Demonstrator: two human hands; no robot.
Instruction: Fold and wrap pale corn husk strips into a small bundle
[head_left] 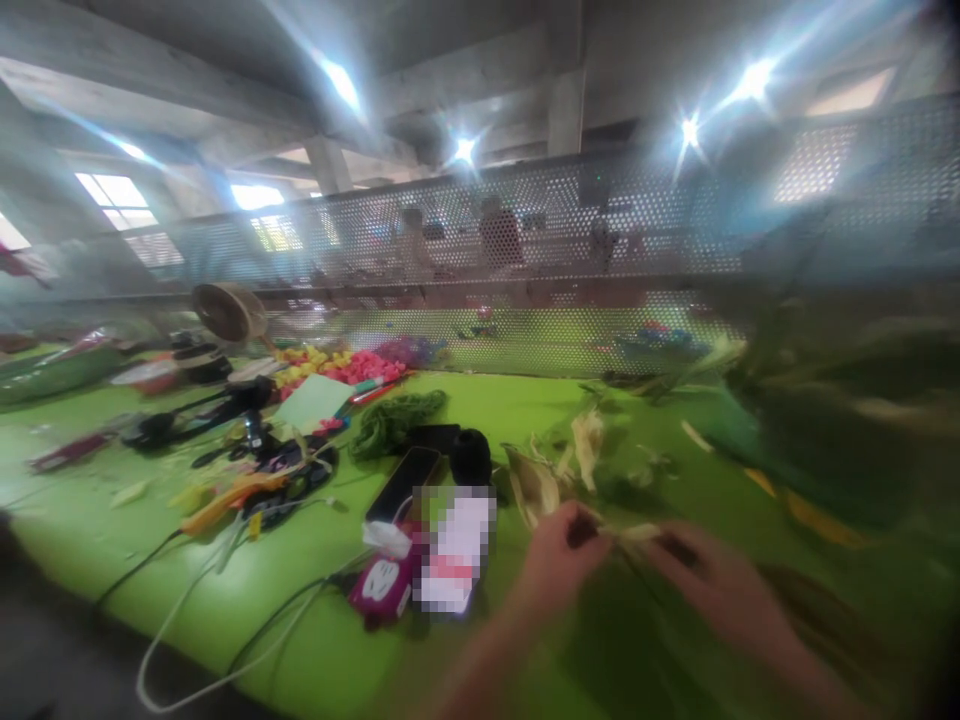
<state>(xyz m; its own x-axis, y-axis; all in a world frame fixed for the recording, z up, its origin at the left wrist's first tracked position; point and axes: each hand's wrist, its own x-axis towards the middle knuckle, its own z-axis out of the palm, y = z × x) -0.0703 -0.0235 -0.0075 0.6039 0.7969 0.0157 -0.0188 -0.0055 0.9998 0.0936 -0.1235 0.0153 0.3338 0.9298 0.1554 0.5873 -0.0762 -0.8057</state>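
My left hand [562, 550] and my right hand [701, 570] are close together above the green table, each with fingers pinched. Between them runs a pale, dry husk strip [639, 533], one end in each hand. Motion blur hides its finer shape. Just beyond my left hand lie a curled dry husk [531, 482] and another upright, crumpled piece of husk [589, 448]. To the left of that hand are a black spool [470, 458] and a phone with a lit, pixelated screen [457, 550].
A purple tissue pack [382, 585], a dark phone [405, 480], green yarn [397, 420] and an orange-handled corded tool [232, 500] lie to the left. A large green bag [817, 440] stands at right. A perforated metal screen [525, 235] runs behind the green table [315, 640].
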